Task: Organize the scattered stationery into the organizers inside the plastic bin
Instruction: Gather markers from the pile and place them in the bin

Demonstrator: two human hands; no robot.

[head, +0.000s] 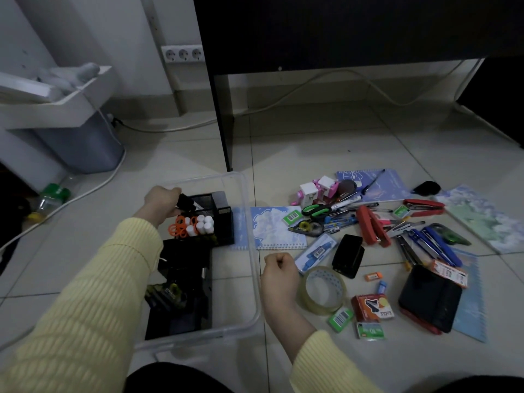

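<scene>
The person sits on the floor (312, 148) with the clear plastic bin (251, 251) drawn close on their left, so each piece has only a short way to travel from the heap. The left hand (161, 200) reaches to the bin's far end and grips a small black object (183, 200) just above the mesh organizer (224, 222). I'd judge this to be the placing step. That organizer already holds orange-handled scissors (178, 226) and a cluster of white tubes (202, 224), stood on end so they pack tight. The right hand (279, 272) hovers clenched just outside the bin's rim with nothing showing in it, beside the tape roll (323, 290) — poised, I'd guess, for the next pick. The scattered stationery (374, 231) lies on the tiles to the right: red staplers, green scissors (314, 209), pens and notebooks, some overlapping, so most of the job is not yet done. What the black object is I cannot tell, because the fingers cover part of it. The nearer black organizer (184, 279) is dim and its left side is hidden by the yellow sleeve (93, 279) — something yellowish lies in it, too murky to name.
</scene>
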